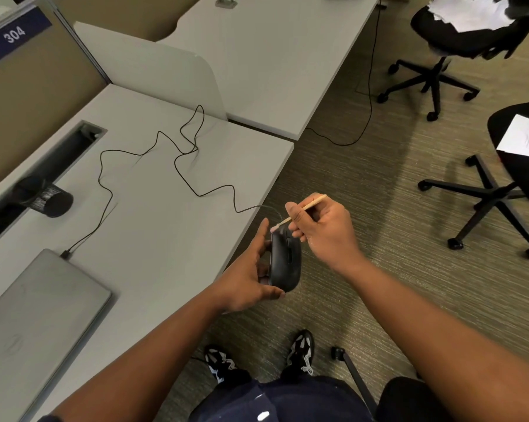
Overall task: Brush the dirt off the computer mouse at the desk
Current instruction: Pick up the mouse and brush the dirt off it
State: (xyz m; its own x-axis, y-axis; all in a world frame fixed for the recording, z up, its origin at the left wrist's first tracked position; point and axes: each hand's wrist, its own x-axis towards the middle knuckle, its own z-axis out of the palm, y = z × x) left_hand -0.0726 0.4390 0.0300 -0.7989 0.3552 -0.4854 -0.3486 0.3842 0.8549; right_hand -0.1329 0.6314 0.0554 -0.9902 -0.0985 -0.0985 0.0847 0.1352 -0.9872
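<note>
Seen from above, looking down past both forearms. A grey desk (pixel 153 214) to the left of the hands, its edge passing just beside the left fingers. On it, well left of the hands, a closed grey laptop (pixel 41 309); beyond that, a black mesh pen cup (pixel 48 199) lying on its side near a cable slot. A thin black cable (pixel 178 166) looping across the desk from the laptop's corner toward the hands. Two black office chairs (pixel 458 41) with white papers on their seats, well off to the right over the carpet.

Held off the desk edge, above the carpet: a black computer mouse (pixel 286 263), turned on its side. Left hand (pixel 245 278) cupping it from the left, thumb curled under the near end, fingers wrapped behind the far side (fingertips mostly hidden by the mouse's body), index finger reaching up along its left edge.

Right hand (pixel 324 229) just above and to the right of the mouse, fingers curled, pinching a slim wooden-handled brush (pixel 306 208) between thumb and first fingers like a pen. Handle angled up and away to the right; pale tip pointing down-left, meeting the mouse's far end, just beside the left index fingertip. Lower right fingers close to the mouse's upper side (contact unclear).
</note>
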